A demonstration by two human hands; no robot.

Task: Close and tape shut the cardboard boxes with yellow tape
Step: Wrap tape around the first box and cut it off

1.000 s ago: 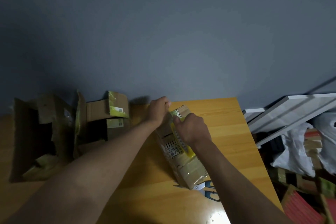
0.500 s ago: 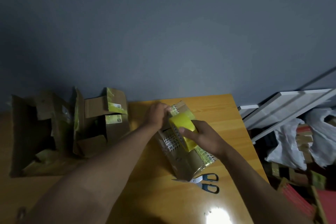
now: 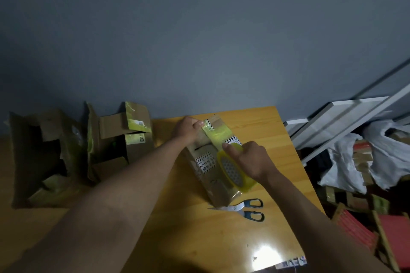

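On the orange wooden worktop [image 3: 266, 139] lies the long brown cardboard box [image 3: 210, 173]; the left hand [image 3: 187, 128] pins the strip's end at its far edge, so the right hand [image 3: 248, 159], grip curled round the yellow tape roll [image 3: 233, 169], can draw tape along the seam

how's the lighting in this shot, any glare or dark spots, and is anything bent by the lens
Head view: dim overall; a bright glare patch on the table near its front edge; open boxes at left sit in deep shadow; the wide lens bows the white boards at right; tape roll shows clearly.
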